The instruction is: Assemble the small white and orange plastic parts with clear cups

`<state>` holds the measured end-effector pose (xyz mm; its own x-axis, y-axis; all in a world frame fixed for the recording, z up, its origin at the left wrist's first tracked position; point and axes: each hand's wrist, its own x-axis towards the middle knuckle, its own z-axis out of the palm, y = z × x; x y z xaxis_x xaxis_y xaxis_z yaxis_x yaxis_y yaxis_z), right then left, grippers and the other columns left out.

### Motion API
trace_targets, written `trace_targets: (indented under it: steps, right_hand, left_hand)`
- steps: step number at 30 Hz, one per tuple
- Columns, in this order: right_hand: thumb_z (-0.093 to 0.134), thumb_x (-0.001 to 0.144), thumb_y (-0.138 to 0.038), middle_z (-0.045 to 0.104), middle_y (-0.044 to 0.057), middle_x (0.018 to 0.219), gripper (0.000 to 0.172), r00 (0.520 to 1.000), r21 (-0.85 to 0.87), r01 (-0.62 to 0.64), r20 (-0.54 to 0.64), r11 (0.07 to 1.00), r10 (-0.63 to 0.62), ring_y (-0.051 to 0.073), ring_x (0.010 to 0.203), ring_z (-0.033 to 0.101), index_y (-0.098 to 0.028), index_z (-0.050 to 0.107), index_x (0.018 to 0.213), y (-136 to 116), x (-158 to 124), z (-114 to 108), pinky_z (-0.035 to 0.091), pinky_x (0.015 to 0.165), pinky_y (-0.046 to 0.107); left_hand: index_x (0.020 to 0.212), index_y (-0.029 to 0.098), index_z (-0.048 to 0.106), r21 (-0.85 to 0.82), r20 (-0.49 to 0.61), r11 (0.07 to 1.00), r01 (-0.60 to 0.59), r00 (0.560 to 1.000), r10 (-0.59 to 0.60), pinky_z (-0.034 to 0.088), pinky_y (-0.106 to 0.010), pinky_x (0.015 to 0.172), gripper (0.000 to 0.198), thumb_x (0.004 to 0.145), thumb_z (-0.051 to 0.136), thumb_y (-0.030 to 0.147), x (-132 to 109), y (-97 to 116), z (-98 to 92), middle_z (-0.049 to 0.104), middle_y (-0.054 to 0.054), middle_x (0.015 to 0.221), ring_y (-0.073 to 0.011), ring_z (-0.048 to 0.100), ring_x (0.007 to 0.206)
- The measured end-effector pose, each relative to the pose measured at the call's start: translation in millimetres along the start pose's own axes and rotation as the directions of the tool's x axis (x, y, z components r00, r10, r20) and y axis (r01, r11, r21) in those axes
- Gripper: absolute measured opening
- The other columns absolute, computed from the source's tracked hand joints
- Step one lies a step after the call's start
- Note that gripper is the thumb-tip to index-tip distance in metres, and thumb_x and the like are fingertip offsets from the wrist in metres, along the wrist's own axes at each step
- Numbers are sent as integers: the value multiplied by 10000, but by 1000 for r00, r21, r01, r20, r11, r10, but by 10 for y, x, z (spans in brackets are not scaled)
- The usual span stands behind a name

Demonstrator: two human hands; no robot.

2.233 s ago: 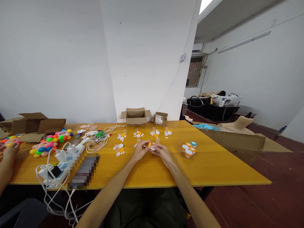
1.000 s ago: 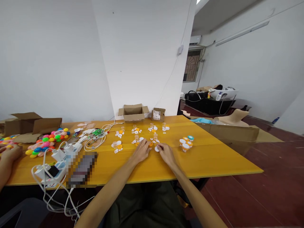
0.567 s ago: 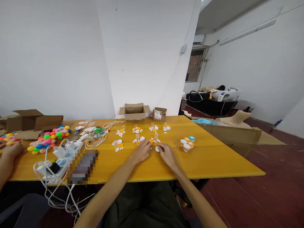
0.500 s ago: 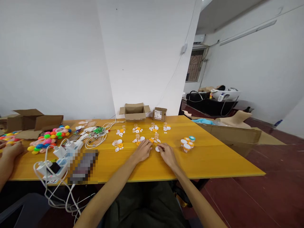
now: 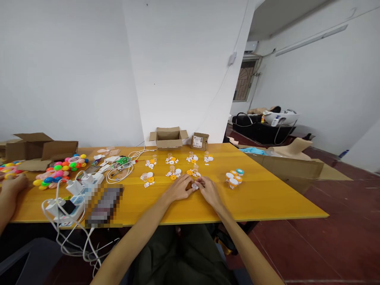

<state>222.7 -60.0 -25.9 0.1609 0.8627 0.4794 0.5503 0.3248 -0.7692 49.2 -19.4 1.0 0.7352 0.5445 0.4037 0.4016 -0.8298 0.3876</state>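
A small clear plastic cup (image 5: 194, 186), whitish inside, is between my hands low over the table. My left hand (image 5: 180, 187) is closed, its thumb and fingertips at the cup's left side. From the right, my right hand (image 5: 209, 191) pinches the same cup, with its fingertips partly hidden. Just beyond my hands lie an orange ring (image 5: 189, 172) and white cut-out discs (image 5: 197, 175), with a clear cup (image 5: 195, 168) among them. To their left is another group with an orange ring (image 5: 173, 177) and a white disc (image 5: 178, 171).
Several lidded cups (image 5: 233, 181) stand in a cluster to the right. More part groups (image 5: 172, 160) lie farther back, before an open cardboard box (image 5: 168, 143). On the left are a power strip (image 5: 77, 202), cables, a blurred-out device (image 5: 103, 206), colourful balls (image 5: 61, 168) and another person's hand (image 5: 14, 185).
The white disc seen between my hands has given way to the clear cup. My left hand has shifted slightly right and down, closer to the right hand. The view has tilted slightly.
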Motion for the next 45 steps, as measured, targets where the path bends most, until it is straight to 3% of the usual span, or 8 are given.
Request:
trace_targets:
  steps: [5, 11, 24, 31, 39, 45]
  right_hand:
    - [547, 813, -276, 681, 45, 767, 128, 998, -10, 33, 59, 999, -32, 227, 748, 649, -236, 595, 702, -33, -10, -33, 520, 738, 352]
    - [552, 812, -250, 697, 41, 813, 114, 992, 40, 52, 111, 998, -56, 214, 783, 657, -232, 632, 732, -17, -20, -4, 530, 761, 340]
    - [632, 743, -212, 734, 39, 786, 80, 969, -16, -42, 245, 999, 45, 213, 752, 674, -215, 706, 713, -73, 128, -52, 530, 739, 321]
    - [618, 722, -160, 729, 32, 787, 99, 947, -125, 64, 322, 990, -21, 207, 780, 656, -214, 696, 692, -97, 236, -135, 496, 759, 312]
    - [600, 723, -178, 703, 26, 749, 94, 905, -98, 117, 420, 988, -65, 199, 736, 625, -223, 676, 691, -80, 291, -178, 481, 715, 302]
    - [597, 769, -191, 695, 27, 774, 85, 899, -108, 151, 427, 983, -91, 196, 757, 624, -219, 658, 717, -8, 260, -156, 482, 727, 299]
  left_hand:
    - [952, 231, 628, -48, 21, 999, 1, 1000, 0, 460, -359, 969, 119, 933, 575, 336, 16, 25, -33, 637, -56, 1036, -222, 582, 1040]
    - [1004, 223, 647, -146, 20, 989, 25, 1000, -23, 468, -363, 965, 150, 876, 576, 187, 22, -2, -62, 650, -65, 1057, -226, 584, 1048]
    - [979, 212, 637, -327, 14, 939, 108, 994, -109, 482, -332, 928, 142, 844, 622, 169, 33, -86, -19, 681, -40, 976, -203, 624, 969]
    - [957, 205, 631, -357, 39, 921, 159, 987, -155, 485, -319, 903, 101, 857, 628, 200, 27, -53, -36, 671, -27, 943, -194, 622, 934]
    - [955, 194, 634, -385, 75, 898, 213, 977, -199, 492, -295, 833, 105, 853, 641, 219, 6, -71, 7, 672, -14, 910, -173, 610, 878]
    - [925, 191, 645, -360, 68, 900, 246, 969, -238, 489, -283, 809, 151, 809, 717, 256, -13, -29, 24, 676, -15, 909, -168, 604, 846]
